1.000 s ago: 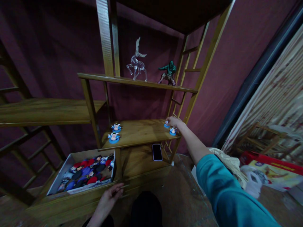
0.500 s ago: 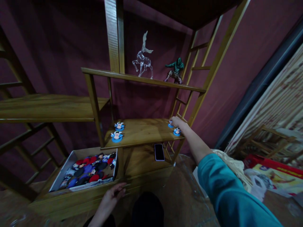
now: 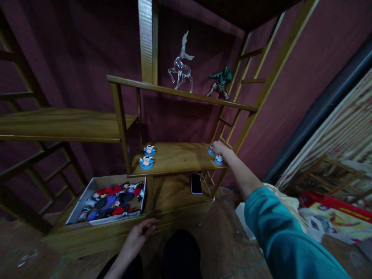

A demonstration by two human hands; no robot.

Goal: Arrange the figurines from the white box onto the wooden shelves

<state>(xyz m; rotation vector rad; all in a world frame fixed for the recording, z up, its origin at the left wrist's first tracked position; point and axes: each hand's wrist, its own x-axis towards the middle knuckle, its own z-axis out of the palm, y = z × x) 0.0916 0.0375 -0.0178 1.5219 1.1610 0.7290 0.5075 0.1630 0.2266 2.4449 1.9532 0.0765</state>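
1. Fingers of the right hand (image 3: 221,148) are bent down onto the back figurine (image 3: 211,150) at the shelf's right end, right of centre in the frame. Can't tell if they're actually gripping it or just touching, since the hand hides most of its top.

2. Relation that matters, imo: that figurine sits just left of and slightly below the fingertips. What shows is mainly its round blue base, flat on the shelf (image 3: 180,155). It seems to stand upright, so I'd call its long axis vertical.

3. Tight spot, btw. Its front neighbour (image 3: 219,159) is just beside it, a bit lower and to the right in the frame, right under the wrist.

4. Right hand is way nearer. Left hand (image 3: 142,231) hangs at lower centre-left, fingers loosely curled and released, nothing visible in them. It's closest to the box of figurines (image 3: 109,181), lower left.

5. Two matching pieces, a rear one (image 3: 149,150) and a forward one (image 3: 147,163), stand at the shelf's left end, well apart from the right hand.
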